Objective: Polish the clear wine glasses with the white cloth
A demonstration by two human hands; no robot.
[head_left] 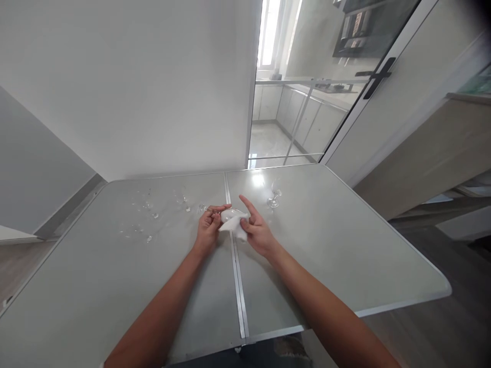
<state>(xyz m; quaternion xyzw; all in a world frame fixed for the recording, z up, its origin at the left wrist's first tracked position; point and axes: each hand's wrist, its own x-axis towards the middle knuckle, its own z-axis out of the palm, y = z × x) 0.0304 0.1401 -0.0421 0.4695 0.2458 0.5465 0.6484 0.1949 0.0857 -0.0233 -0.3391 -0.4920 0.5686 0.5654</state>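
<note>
Above the table seam (237,278), our left hand (207,227) is curled round the stemmed glass (229,212), probably steadying it; our right hand (261,235), index finger extended, pinches white cloth (240,228) against its right end.

White wall (153,92) behind table (345,245); glass door (355,115) w/ blk handle (379,78). Thru glass: bright window (269,33), white kitchen cabs (307,120), prob. a hob (339,88) on top, hard to tell.
</note>
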